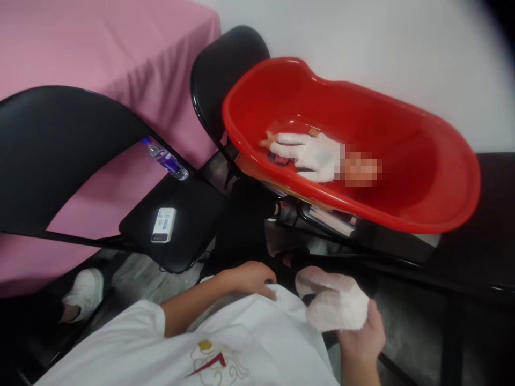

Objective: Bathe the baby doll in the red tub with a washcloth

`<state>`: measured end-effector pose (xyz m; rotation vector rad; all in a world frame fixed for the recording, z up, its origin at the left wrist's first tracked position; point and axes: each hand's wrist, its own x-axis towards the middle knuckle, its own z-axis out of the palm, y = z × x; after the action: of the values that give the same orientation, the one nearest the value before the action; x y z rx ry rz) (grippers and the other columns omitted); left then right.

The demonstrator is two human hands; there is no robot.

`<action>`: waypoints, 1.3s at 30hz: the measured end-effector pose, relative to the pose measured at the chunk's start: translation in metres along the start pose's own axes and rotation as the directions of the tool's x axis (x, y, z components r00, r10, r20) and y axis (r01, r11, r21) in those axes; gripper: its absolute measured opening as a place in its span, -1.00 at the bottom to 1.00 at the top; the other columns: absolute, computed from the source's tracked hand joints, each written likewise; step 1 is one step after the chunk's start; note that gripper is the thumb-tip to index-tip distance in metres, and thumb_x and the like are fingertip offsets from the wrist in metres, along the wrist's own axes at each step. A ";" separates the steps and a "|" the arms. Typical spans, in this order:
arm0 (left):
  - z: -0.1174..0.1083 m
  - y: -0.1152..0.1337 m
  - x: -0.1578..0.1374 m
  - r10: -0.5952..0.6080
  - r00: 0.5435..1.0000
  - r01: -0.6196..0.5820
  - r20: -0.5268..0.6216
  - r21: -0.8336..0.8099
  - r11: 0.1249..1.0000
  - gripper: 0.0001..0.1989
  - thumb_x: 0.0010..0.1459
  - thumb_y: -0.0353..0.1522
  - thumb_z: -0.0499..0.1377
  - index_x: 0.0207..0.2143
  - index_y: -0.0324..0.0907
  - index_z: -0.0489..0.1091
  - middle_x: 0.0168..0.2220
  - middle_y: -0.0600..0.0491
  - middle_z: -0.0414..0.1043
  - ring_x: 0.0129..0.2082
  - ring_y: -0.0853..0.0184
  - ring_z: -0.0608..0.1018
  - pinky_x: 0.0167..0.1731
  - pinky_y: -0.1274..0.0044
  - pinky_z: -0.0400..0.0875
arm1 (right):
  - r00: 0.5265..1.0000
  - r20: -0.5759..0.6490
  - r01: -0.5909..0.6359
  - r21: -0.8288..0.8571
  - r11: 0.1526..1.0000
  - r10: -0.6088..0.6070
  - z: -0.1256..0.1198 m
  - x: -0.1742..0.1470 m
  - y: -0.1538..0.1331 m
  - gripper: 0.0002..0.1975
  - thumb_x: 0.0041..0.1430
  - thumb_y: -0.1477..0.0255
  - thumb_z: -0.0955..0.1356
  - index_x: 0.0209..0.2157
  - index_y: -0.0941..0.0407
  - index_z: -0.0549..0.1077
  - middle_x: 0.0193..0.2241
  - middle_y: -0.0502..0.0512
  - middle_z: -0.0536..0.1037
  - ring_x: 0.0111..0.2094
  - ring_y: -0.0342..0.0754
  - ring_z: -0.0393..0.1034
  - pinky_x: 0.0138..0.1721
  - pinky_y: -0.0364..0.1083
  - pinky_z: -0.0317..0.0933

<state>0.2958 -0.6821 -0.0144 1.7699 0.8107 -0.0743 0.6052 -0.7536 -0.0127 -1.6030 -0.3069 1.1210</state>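
My right hand (364, 332) grips a soft, folded white cloth (341, 303) with two rounded lobes, low at the right of my body. Its fingers are mostly tucked behind the fabric. Against the hem of my white shirt (257, 316) rests my left hand (253, 277), loosely curved, a gap showing between thumb and forefinger. Beyond both hands, a baby doll (317, 155) in white clothing lies inside a red baby bathtub (406, 209), its head towards the right. The doll's head is pixelated.
On the black folding chair (189, 214) at left are a purple-labelled bottle (167, 161) and a small white device (163, 225). Another black chair (225, 69) stands behind the tub, beside a pink tablecloth (161, 64). Someone's white shoe (85, 295) shows at lower left.
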 end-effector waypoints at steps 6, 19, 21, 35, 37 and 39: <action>-0.034 0.009 -0.042 0.121 0.988 -0.106 0.101 -0.145 0.984 -0.88 0.10 -0.32 0.14 -0.32 -0.14 0.42 -0.19 0.04 0.46 -0.27 0.36 0.48 -0.26 0.58 0.32 | 0.993 -0.112 0.016 -0.100 0.995 -0.027 0.011 -0.002 -0.025 -0.51 0.10 0.11 0.31 0.02 0.03 0.41 -0.14 0.08 0.53 -0.20 0.02 0.43 -0.13 0.03 0.28; -0.059 -0.008 -0.140 0.003 0.947 0.292 0.321 -0.865 0.409 -0.66 0.03 -0.13 0.21 -0.62 -0.17 0.33 -0.24 -0.03 0.52 -0.22 0.22 0.48 -0.11 0.42 0.32 | 0.702 0.699 0.552 -0.654 0.518 0.134 0.074 0.001 0.046 -0.63 -0.06 0.17 0.42 -0.67 0.10 0.30 -0.29 0.19 0.49 -0.17 0.09 0.37 -0.04 0.07 0.21; -0.059 -0.011 -0.142 0.025 0.914 0.369 0.405 -0.855 0.365 -0.67 0.00 -0.11 0.23 -0.59 -0.16 0.35 -0.37 -0.01 0.49 -0.35 0.27 0.46 -0.22 0.44 0.34 | 0.591 0.785 0.572 -0.570 0.590 0.185 0.075 -0.001 0.044 -0.66 0.00 0.24 0.39 -0.67 0.10 0.25 -0.24 0.18 0.51 -0.15 0.07 0.38 -0.05 0.04 0.22; -0.030 -0.019 -0.088 -0.293 0.950 0.306 -0.108 0.136 0.942 -0.80 0.06 -0.36 0.14 -0.21 -0.06 0.42 -0.19 0.09 0.38 -0.30 0.31 0.48 -0.30 0.51 0.29 | 0.499 0.692 0.494 -0.722 0.485 0.522 0.092 -0.002 -0.012 -0.73 0.06 0.37 0.27 -0.21 0.05 0.51 -0.21 0.10 0.51 -0.13 0.03 0.41 -0.07 -0.04 0.24; -0.031 -0.023 -0.083 -0.363 0.919 0.363 -0.152 -0.031 0.931 -0.83 0.17 -0.28 0.07 -0.31 -0.10 0.44 -0.25 0.09 0.43 -0.31 0.33 0.49 -0.28 0.51 0.30 | 0.519 0.705 0.508 -0.710 0.488 0.484 0.091 -0.002 -0.004 -0.73 0.06 0.32 0.28 -0.21 0.03 0.52 -0.20 0.11 0.51 -0.12 0.05 0.41 -0.07 -0.03 0.25; -0.036 -0.029 -0.077 -0.483 0.857 0.417 -0.183 -0.305 0.856 -0.71 0.24 -0.20 0.00 -0.36 -0.15 0.41 -0.34 0.08 0.47 -0.33 0.35 0.50 -0.32 0.54 0.30 | 0.553 0.699 0.513 -0.715 0.476 0.454 0.093 -0.002 0.001 -0.73 0.05 0.32 0.30 -0.20 -0.02 0.53 -0.16 0.10 0.52 -0.08 0.07 0.41 -0.05 -0.03 0.25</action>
<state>0.2087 -0.6843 0.0082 1.3275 1.3581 -0.0522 0.5306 -0.6975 -0.0074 -1.7009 -1.9156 1.8329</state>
